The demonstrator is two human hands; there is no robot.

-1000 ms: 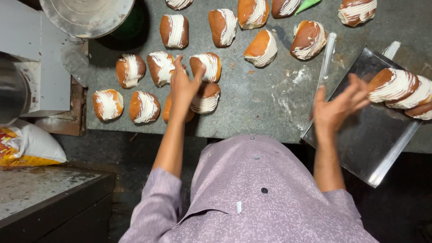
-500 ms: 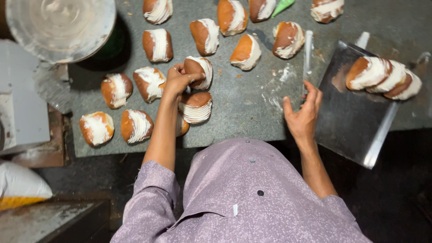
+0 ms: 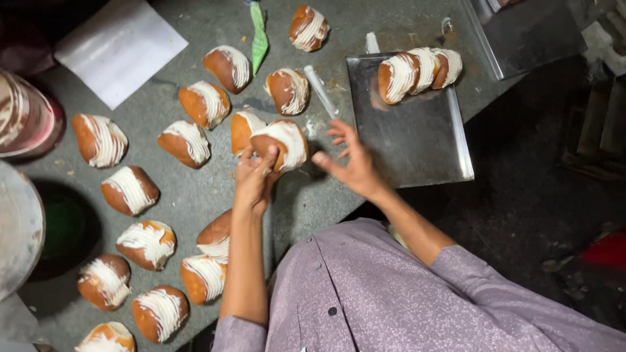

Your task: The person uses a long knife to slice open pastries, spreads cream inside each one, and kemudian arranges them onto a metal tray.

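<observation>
Bun (image 3: 282,142) newly lifted off grey worktop (image 3: 195,195)

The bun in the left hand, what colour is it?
Golden-brown bun with white cream stripes on top, seen in the head view.

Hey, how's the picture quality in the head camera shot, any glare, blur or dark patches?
Head view: sharp on the cream-filled bun in the left hand; right hand slightly soft; the metal tray shows a dull sheen without harsh glare; the right side and corners fall into deep shadow.
</observation>
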